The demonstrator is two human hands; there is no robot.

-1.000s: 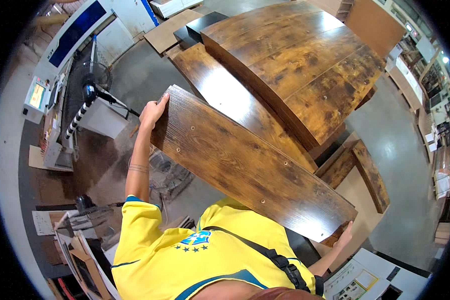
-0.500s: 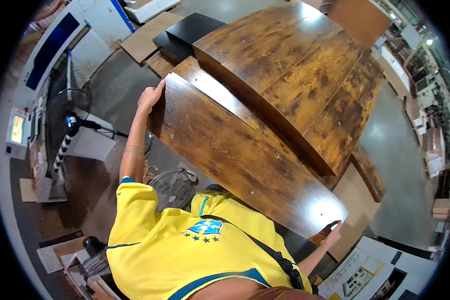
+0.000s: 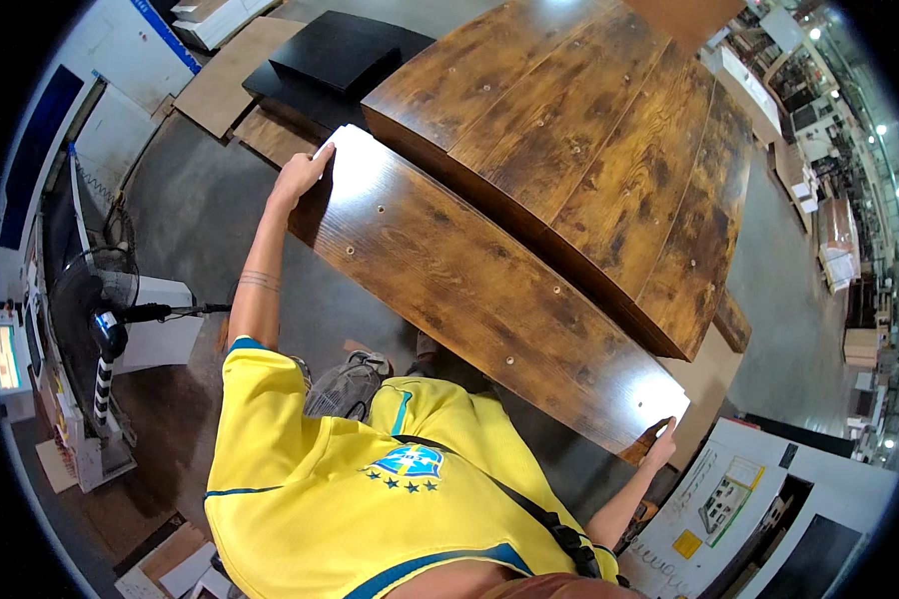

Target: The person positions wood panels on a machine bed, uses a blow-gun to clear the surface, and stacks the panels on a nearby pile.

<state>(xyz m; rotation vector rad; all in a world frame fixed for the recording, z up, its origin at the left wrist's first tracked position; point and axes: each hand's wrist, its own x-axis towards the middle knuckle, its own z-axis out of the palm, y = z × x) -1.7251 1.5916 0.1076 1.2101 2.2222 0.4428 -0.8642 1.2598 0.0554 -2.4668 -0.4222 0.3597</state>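
Note:
A long brown wood-grain board (image 3: pixel 459 275) with small holes along it lies slantwise in front of me, its top face shiny at both ends. My left hand (image 3: pixel 301 180) grips the far left end, thumb on the edge and the other fingers mostly hidden beneath. At the near right end my right hand (image 3: pixel 659 449) is closed on the board's corner, its fingers partly hidden. Just beyond the board's long far edge stand rows of matching boards (image 3: pixel 589 160), stacked side by side. Whether the held board rests on a pile below cannot be seen.
Black panels (image 3: pixel 335 60) lie beyond the stack's left end, beside a tan sheet (image 3: pixel 232 80). A black fan (image 3: pixel 105 299) stands at left. White equipment (image 3: pixel 729 499) is at lower right. A shoe (image 3: pixel 348 384) shows on the grey floor below the board.
The held board has shifted away from me, up against the stacked rows. It now covers the board that showed in the gap beneath it. Both hands keep their grip.

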